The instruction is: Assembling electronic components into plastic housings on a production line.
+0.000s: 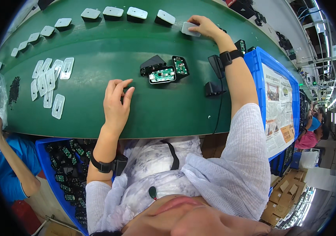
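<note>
Head view: right hand (205, 26) grips white cover (189, 30) toward bench (172, 114) far edge, seemingly placing or lifting, calling for steady fingers; left hand (117, 103) loosely open, empty.

Loose pale sleeves (240, 141), black wristbands (103, 167)

A newspaper (280, 114) in the blue crate (257, 70), at right of the frame, carries printed columns; their small characters are unreadable.
</note>
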Demonstrator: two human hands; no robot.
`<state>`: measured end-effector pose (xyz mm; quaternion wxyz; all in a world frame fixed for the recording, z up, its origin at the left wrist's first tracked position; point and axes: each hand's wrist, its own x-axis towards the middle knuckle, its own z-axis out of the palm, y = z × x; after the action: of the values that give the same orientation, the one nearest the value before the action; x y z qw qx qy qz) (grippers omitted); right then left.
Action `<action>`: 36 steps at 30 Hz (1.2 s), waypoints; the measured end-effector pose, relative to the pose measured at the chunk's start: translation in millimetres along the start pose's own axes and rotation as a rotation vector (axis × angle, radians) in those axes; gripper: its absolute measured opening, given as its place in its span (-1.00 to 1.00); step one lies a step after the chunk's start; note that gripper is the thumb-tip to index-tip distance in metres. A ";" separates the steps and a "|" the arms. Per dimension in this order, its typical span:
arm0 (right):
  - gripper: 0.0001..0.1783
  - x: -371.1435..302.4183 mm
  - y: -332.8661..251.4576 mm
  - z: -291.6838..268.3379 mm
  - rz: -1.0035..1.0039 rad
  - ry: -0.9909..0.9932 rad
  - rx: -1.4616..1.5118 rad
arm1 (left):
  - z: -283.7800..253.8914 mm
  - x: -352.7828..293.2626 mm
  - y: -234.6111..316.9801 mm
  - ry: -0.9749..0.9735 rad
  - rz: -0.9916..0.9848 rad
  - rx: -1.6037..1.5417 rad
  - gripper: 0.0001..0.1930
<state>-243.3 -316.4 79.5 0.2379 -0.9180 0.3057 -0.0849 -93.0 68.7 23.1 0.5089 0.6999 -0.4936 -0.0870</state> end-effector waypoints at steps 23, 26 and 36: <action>-0.62 -64.1 -76.1 -8.9 -0.189 0.501 0.605 | 3.0 2.8 -11.7 -0.043 0.058 0.001 -0.85; -0.65 -128.9 -166.2 0.0 -0.461 0.433 1.041 | -4.5 3.8 -29.9 -0.086 0.062 0.048 -0.82; -0.78 -381.5 -200.8 -45.0 -1.354 -0.311 0.975 | 7.9 16.3 -35.4 -0.165 0.245 0.171 -0.71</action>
<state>-457.0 36.3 212.9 0.5442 -0.6989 -0.4167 -0.2042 -68.6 50.9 -2.7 0.4122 0.6655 -0.6210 -0.0389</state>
